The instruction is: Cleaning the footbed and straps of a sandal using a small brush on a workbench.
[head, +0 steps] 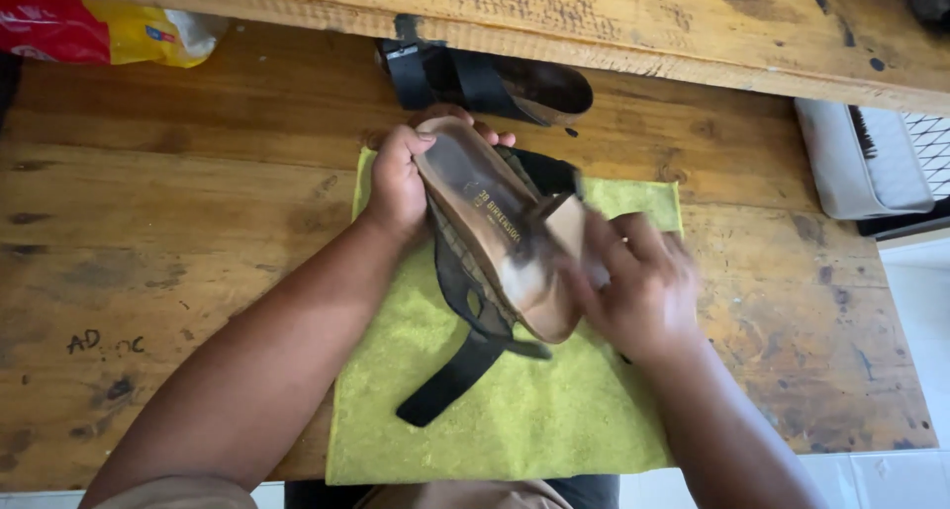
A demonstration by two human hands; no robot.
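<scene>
A tan cork-footbed sandal (487, 222) with black straps is tilted on its side over a yellow-green cloth (515, 410). My left hand (399, 181) grips the sandal at its heel end, fingers curled around the far edge. At the toe end my right hand (633, 286) is blurred with motion and presses a small pale object against the footbed; what the object is cannot be made out. A loose black strap (450, 378) hangs down onto the cloth.
The cloth lies on a worn wooden table (148, 252). A second black-strapped sandal (495, 86) sits at the back under a raised wooden plank (594, 14). A red and yellow plastic bag (99, 32) is far left; a grey tray (861, 163) is right.
</scene>
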